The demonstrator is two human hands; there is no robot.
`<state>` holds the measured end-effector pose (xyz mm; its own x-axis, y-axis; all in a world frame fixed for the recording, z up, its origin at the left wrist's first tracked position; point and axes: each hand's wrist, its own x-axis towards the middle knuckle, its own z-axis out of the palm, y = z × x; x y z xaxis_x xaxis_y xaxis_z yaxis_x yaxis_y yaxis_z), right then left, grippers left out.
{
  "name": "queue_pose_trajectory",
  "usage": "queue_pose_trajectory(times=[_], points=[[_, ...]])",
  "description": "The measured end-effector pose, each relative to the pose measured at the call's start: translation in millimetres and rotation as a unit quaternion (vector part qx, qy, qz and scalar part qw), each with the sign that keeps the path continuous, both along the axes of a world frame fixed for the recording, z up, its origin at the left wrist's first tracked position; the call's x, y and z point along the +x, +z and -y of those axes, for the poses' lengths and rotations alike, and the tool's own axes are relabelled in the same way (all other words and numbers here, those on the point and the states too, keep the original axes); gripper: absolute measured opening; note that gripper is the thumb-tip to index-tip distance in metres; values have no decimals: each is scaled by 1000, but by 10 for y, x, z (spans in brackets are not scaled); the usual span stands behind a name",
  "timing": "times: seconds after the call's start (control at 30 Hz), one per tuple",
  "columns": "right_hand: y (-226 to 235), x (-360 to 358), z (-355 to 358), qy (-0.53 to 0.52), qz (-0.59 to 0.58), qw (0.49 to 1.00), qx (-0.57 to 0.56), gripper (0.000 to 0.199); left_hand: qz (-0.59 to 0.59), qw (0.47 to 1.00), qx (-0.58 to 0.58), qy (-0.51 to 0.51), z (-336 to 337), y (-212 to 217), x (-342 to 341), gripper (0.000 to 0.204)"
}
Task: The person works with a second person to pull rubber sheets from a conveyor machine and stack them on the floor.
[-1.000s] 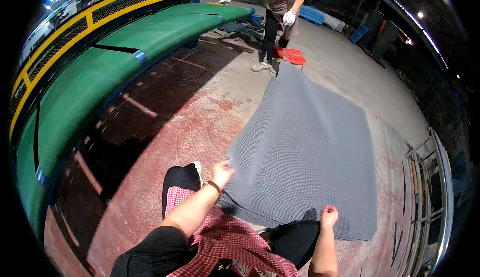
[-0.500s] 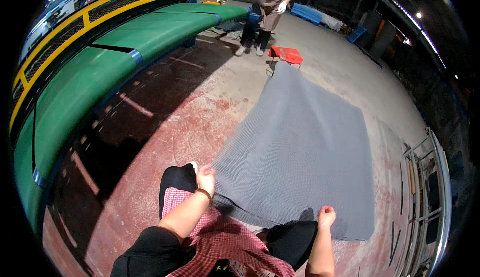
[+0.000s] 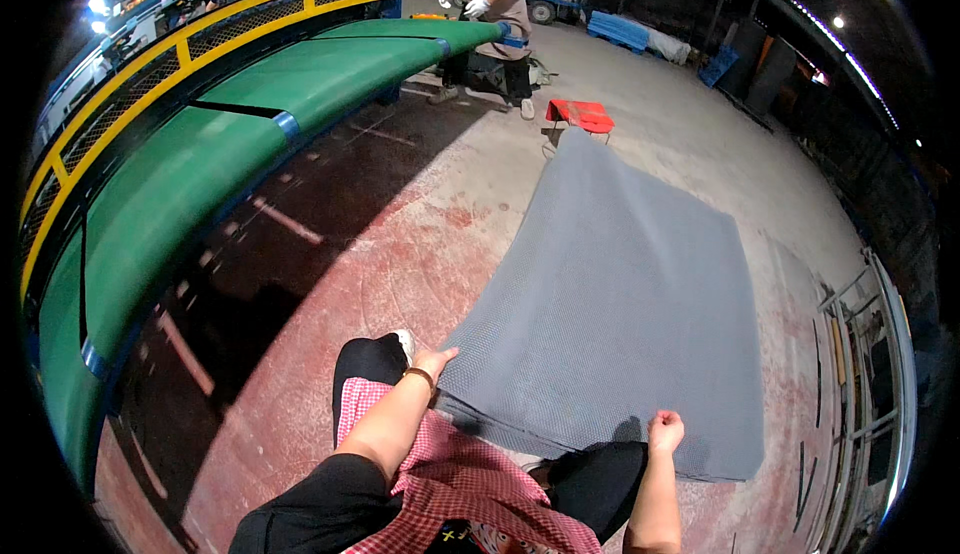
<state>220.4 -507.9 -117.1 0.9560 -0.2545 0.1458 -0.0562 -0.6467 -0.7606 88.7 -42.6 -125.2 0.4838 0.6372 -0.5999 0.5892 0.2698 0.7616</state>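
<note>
A large grey sheet with a fine mesh-like texture spreads over the floor in front of me, its far corner rising to a peak. At its near left corner my left hand is closed on the edge, thumb toward the sheet; the fingertips are partly hidden. Layered dark edges show just below that hand. My right hand, fingers curled together, is over the near right part of the sheet beside my knee. Whatever it may hold is hidden.
Along the left runs a machine with a green belt and a yellow guard rail. Beyond the sheet are a red stool and a gloved person. A metal rack stands at right. Blue stacked material lies farther back.
My left hand has lowered, bringing the sheet's near left corner down flatter. My right hand has hardly moved. The co-worker has shifted left beside the belt's end and brought both gloved hands closer together.
</note>
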Motion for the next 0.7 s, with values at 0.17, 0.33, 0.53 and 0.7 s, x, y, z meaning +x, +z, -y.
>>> queue_pose_trajectory(times=[0.17, 0.33, 0.53, 0.7], points=[[-88, 20, 54, 3, 19, 1000, -1, 5, 362, 804, 392, -262, 691, 827, 357, 39], [-154, 87, 121, -38, 14, 998, -42, 8, 380, 897, 215, -68, 680, 574, 370, 34], [114, -39, -160, -11, -27, 995, 93, 5, 98, 973, 78, 196, 107, -588, -36, 33], [84, -15, -48, -10, -21, 995, 94, 4, -164, 957, 238, -1, 234, 206, -94, 55]])
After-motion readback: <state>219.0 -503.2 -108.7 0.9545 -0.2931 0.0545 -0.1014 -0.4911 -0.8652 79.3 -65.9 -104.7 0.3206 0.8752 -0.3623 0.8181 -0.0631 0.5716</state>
